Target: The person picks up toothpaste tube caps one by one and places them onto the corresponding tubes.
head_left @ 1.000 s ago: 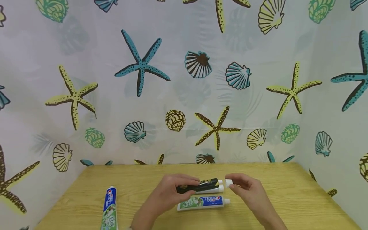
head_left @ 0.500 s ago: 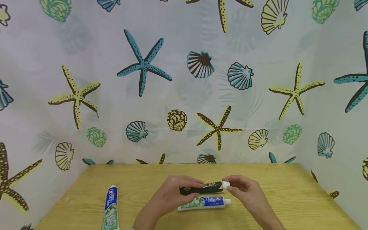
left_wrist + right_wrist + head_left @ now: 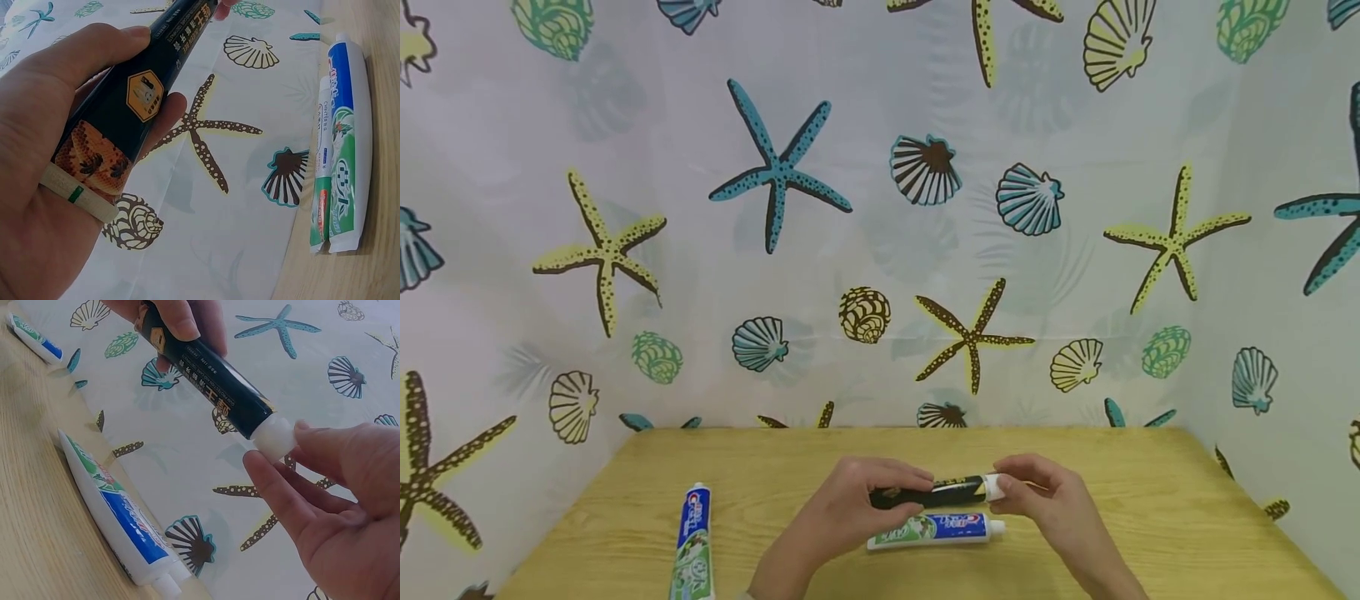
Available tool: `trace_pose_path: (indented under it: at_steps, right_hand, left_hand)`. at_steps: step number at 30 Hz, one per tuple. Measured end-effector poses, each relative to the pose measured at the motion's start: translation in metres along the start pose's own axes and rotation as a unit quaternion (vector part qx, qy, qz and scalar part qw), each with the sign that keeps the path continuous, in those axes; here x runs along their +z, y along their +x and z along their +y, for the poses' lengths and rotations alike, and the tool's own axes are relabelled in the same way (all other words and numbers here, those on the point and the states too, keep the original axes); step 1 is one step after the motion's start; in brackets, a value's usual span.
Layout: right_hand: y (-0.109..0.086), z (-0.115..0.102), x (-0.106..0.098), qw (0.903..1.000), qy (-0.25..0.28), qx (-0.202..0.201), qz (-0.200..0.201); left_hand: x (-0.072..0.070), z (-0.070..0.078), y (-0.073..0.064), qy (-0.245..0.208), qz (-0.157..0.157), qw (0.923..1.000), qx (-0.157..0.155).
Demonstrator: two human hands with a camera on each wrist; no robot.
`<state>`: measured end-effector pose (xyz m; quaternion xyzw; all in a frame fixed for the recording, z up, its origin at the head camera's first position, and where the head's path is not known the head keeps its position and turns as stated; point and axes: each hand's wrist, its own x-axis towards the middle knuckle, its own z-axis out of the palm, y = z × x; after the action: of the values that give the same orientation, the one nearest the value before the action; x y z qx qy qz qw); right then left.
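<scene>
My left hand [image 3: 853, 508] grips a black toothpaste tube [image 3: 951, 492], thumb on one side and fingers on the other. In the left wrist view its crimped tail lies against my palm. The right hand [image 3: 1052, 492] pinches a white cap [image 3: 275, 439] between thumb and fingertips. That cap sits over the tube's front end; its threads are hidden. Just below the black tube in the head view lies a blue-and-green toothpaste tube [image 3: 951, 528] with a white cap. Beside it, in the left wrist view, a second tube [image 3: 322, 162] partly shows.
Another blue-and-green toothpaste tube [image 3: 693, 542] lies at the left of the wooden table [image 3: 775, 467], its cap pointing away from me. A white curtain [image 3: 820, 275] printed with starfish and shells encloses the back and both sides.
The white cap, held apart from the black tube a second ago, has moved left onto its nozzle. Since then the right thumb and fingers have shifted slightly on it, while the left hand keeps its grip.
</scene>
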<state>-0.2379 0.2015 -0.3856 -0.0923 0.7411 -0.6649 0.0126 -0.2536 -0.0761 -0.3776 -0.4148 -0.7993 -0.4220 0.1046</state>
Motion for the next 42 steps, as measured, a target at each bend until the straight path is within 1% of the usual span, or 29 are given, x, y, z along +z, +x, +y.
trace_pose_path:
  at_steps: [4,10,15,17,21,24,25,27,33,36,40,42]
  right_hand:
    - [-0.0008,-0.0004,-0.0003,0.9999,-0.004,0.01,0.004]
    - [-0.0015,0.0,-0.0025,0.9997,-0.007,0.008,-0.023]
    - [-0.003,0.0034,-0.0019,0.9992,-0.01,0.004,-0.039]
    - [-0.0039,0.0044,-0.0013,0.9992,-0.021,-0.001,-0.034]
    - [-0.003,0.0024,0.0012,0.9984,-0.056,0.002,0.006]
    - [-0.0015,-0.0008,0.0013,0.9971,-0.072,0.012,0.018]
    - [-0.0013,-0.0014,0.0008,0.9969,-0.076,0.013,0.016]
    - [-0.0021,-0.0017,-0.0007,0.9971,-0.075,0.012,0.002]
    - [-0.0039,0.0007,-0.0035,0.9984,-0.042,0.006,-0.036]
    - [-0.0038,0.0019,-0.0046,0.9987,-0.027,0.006,-0.043]
    - [-0.0017,0.002,-0.0053,0.9991,-0.011,0.013,-0.039]
    - [-0.0013,0.0022,-0.0056,0.999,-0.006,0.016,-0.041]
  left_hand:
    - [0.0004,0.0006,-0.0019,-0.011,0.002,0.9999,-0.008]
    - [-0.0014,0.0028,-0.002,-0.012,0.005,0.9999,-0.011]
    - [0.0005,0.0031,-0.0041,-0.013,-0.003,0.9998,-0.015]
    - [0.002,0.003,-0.0049,-0.017,-0.007,0.9996,-0.019]
    - [0.0027,0.003,-0.0049,-0.015,-0.008,0.9995,-0.025]
    - [0.0016,0.003,-0.0035,-0.011,-0.006,0.9995,-0.029]
    - [0.0014,0.0029,-0.003,-0.01,-0.006,0.9995,-0.029]
    - [0.0013,0.0025,-0.0026,-0.012,-0.007,0.9994,-0.031]
    - [0.0027,0.0005,-0.0045,-0.025,-0.017,0.9988,-0.039]
    - [0.0031,0.0,-0.004,-0.031,-0.013,0.9989,-0.031]
    - [0.0026,0.0004,-0.0021,-0.028,-0.002,0.9995,-0.014]
    - [0.0026,0.0006,-0.0015,-0.029,-0.003,0.9995,-0.015]
